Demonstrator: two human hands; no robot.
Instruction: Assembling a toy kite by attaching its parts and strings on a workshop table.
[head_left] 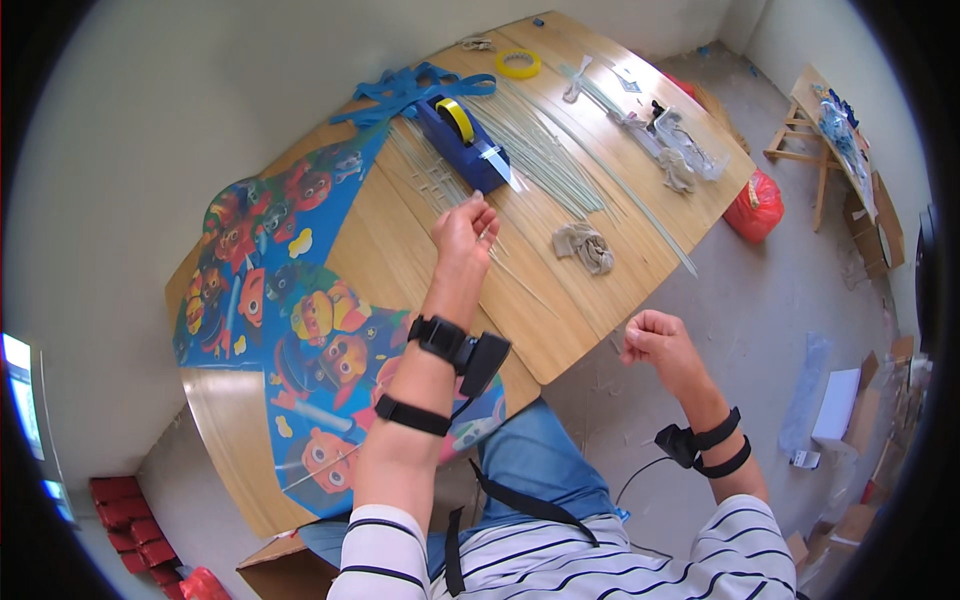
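Note:
My left hand [466, 228] hovers over the table just in front of a blue tape dispenser [462, 150] with a yellow-cored roll. Its fingers are curled in, and whatever may be between them is too small to make out. A strip of clear tape sticks out from the dispenser toward that hand. Past the table's right front edge, my right hand [660, 342] is closed with thumb and fingers pressed together; I cannot tell what it grips. A large blue sheet printed with cartoon figures [340, 310] spreads under and beside my left forearm, partly hanging over the table's near edge.
Several thin pale rods [545, 150] lie behind the dispenser, near blue ribbon [410, 88] and a yellow tape roll [518, 64]. A crumpled grey glove [584, 248] rests on the wooden table [590, 295]. A red bag [754, 206] stands on the floor at right.

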